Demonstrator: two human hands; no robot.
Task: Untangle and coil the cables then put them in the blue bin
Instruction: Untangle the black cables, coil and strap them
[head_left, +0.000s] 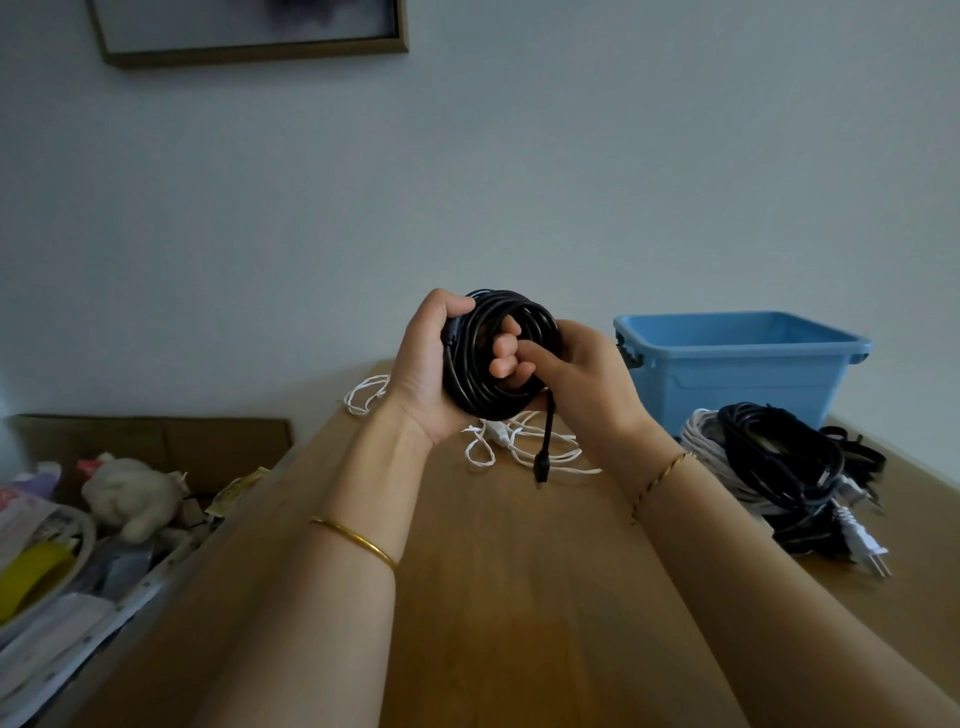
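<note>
A black cable (467, 358) wound into a round coil is held up above the wooden table (519, 597). My left hand (426, 374) grips the coil's left side, its fingers curled through the middle. My right hand (587, 384) holds the coil's right side, index finger pointing into the centre. The cable's loose end with a small plug (541, 462) hangs down below the coil. A thin white cable (493, 452) lies tangled on the table under the hands. The blue bin (737, 364) stands at the back right, its inside hidden from here.
A heap of grey and black cables (779, 462) with a white plug (862, 545) lies right of my hands, in front of the bin. Left of the table a cardboard box (156, 441) holds a plush toy (130, 493) and packets. A picture frame (249, 31) hangs on the wall.
</note>
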